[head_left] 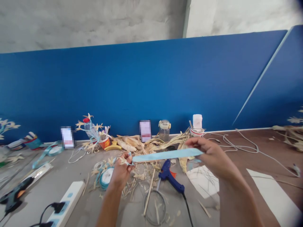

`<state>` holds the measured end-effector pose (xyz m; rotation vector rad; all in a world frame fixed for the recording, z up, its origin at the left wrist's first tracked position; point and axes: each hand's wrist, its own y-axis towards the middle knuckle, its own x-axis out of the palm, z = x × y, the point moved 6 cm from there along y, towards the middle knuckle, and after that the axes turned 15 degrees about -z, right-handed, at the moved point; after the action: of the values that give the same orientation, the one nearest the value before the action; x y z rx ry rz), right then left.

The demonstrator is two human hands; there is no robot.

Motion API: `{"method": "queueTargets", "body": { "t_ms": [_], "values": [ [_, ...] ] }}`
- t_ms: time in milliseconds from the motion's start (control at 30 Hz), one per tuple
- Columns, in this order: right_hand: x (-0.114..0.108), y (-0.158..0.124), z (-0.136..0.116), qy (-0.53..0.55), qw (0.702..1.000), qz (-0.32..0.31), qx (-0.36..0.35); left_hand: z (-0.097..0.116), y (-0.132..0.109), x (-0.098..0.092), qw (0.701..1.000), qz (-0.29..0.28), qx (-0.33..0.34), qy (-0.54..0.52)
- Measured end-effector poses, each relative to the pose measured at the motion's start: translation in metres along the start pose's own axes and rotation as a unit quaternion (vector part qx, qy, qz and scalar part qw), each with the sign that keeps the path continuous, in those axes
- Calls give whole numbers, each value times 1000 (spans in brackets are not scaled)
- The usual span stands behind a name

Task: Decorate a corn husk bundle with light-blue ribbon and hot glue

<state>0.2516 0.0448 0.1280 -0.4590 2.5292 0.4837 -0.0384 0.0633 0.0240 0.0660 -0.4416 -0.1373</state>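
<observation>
At lower centre, your left hand [121,171] pinches one end of a pale blue ribbon [165,155], your right hand [213,156] grips the other, taut above the desk [87,211]. A slack pinch could drop it onto the glue gun [169,176] beneath. Dried husks [142,143] lie beyond.

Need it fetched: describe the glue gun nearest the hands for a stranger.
Start at the long blue partition, then drop to the pale blue ribbon stretched between the left hand and right hand. Just beneath lies the glue gun. It is bright blue with an orange trigger, unlike the black gun at far left.
</observation>
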Motion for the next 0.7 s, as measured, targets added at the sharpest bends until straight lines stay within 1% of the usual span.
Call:
{"method": "queueTargets", "body": {
  "t_ms": [33,67,100,133,167,233,267,300,333,367,400,433,467,567,700],
  "values": [
    [8,-5,-8,4,992,-123,-22,-1,1,-2,1000,5,3,12],
    [18,-13,-18,13,968,-240,-68,-1,1,-2,1000,7,4,25],
    [25,-22,-26,26,935,-336,-108,-3,1,-2,999,4,0,38],
    [28,-26,-31,39,914,-379,-138,-4,1,0,999,-5,-9,51],
    [30,-28,-34,54,900,-403,-158,-7,0,3,997,-18,-24,64],
    [32,-18,-27,85,903,-392,-158,-11,-2,10,993,-51,-59,91],
    [36,-11,-20,101,904,-392,-137,-13,-3,13,990,-65,-71,103],
    [40,-1,-10,108,916,-372,-106,-14,-4,17,988,-77,-78,112],
    [43,8,2,91,933,-341,-63,-15,-5,19,987,-82,-77,115],
    [49,16,15,46,947,-318,-19,-15,-6,21,987,-81,-73,116],
    [54,23,26,-6,953,-301,21,-16,-6,22,988,-77,-66,114],
    [61,28,35,-53,953,-294,50,-17,-6,22,989,-71,-57,114],
    [70,31,42,-90,946,-305,66,-19,-5,22,990,-64,-48,116],
    [88,37,57,-157,927,-320,115,-27,-2,26,988,-62,-38,138],
    [95,40,63,-231,905,-314,170,-37,2,37,985,-80,-39,145]
  ]
}}
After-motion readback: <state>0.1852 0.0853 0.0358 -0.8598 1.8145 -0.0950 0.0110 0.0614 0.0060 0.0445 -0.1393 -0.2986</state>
